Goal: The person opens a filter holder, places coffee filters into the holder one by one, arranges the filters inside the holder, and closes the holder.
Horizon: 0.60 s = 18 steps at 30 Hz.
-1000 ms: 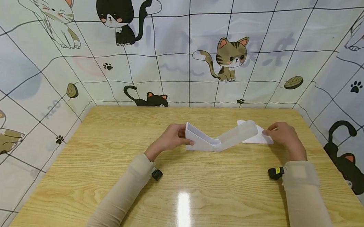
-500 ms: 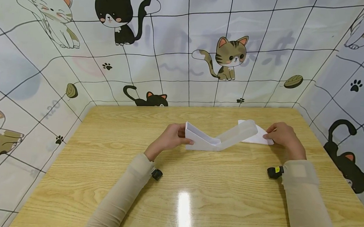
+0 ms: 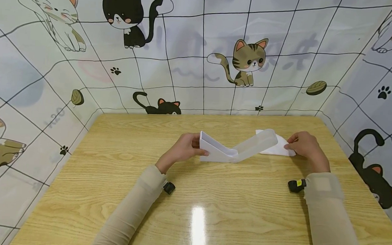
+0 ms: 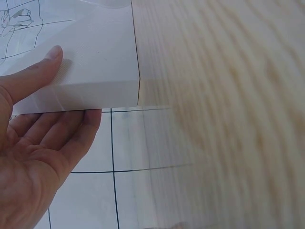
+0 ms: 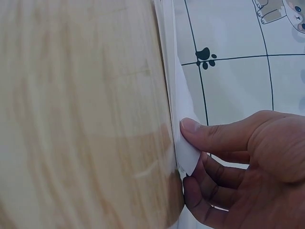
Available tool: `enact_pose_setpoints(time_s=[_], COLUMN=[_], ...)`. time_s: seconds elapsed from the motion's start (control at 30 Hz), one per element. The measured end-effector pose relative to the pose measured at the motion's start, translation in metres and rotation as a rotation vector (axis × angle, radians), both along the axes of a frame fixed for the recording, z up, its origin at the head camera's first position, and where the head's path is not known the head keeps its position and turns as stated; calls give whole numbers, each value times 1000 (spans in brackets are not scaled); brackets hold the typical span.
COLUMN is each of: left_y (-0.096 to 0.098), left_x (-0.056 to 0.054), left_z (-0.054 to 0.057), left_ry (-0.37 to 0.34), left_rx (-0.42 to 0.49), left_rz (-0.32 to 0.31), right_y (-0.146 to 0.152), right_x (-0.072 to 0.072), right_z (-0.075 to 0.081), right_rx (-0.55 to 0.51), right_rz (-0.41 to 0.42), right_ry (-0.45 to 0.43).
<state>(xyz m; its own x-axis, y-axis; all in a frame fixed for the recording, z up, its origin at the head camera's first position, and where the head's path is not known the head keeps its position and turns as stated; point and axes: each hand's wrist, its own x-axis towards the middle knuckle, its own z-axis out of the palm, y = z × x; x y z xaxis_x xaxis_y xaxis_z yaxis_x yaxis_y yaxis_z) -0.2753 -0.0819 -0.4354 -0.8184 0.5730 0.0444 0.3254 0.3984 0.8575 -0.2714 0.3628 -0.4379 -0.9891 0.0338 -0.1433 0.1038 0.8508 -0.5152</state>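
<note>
A white open-topped box with a slanted rim stands on the table at the centre of the head view. Its translucent lid leans out to the right, hinged open. My left hand grips the box's left end; in the left wrist view the thumb presses one white face and the fingers curl behind. Right of the lid lies a thin stack of white paper. Its right corner is pinched by my right hand. In the right wrist view the top sheet bends up under the thumb, above the others.
The wooden table runs up to a cat-patterned backdrop at the rear and both sides. Each wrist carries a small black camera, the left one and the right one. The lid partly overlaps the paper.
The paper's right corner bends and shifts slightly under the right fingers. Left hand and box stay in place.
</note>
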Motion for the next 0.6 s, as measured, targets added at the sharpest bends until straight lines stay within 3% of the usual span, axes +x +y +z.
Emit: enact_pose_setpoints(time_s=[0.6], left_y=[0], left_x=[0], left_z=[-1], left_ry=[11], left_rx=[1], left_rz=[0], right_y=[1], right_x=[5], right_z=[14], right_rx=[29], right_rz=[0], right_ry=[2])
